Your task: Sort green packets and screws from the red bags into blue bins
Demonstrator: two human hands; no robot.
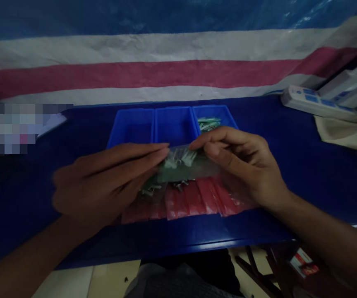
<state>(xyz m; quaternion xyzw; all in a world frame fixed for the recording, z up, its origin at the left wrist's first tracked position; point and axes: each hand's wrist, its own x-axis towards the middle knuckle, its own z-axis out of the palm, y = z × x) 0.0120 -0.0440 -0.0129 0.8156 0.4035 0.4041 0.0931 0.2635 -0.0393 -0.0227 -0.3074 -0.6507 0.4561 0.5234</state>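
Between my two hands hangs a small clear plastic bag (183, 169) with pale, thin pieces in it; what they are is too blurred to tell. My left hand (104, 178) pinches its upper left corner. The thumb and fingers of my right hand (243, 161) grip the upper right side. Below the bag, several red-and-clear plastic bags (193, 198) lie in a row on the table, some with small metallic pieces showing at their upper ends. Just behind my right fingers, the right compartment of a blue tray (154, 124) holds a heap of green-and-silver pieces (209, 123).
The blue table (290, 165) ends in a front edge near my lap. A white power strip (317, 101) and a beige cloth-like item (339, 132) are at the right. A striped sheet (166, 54) hangs behind. A dark stool (265, 265) stands below right.
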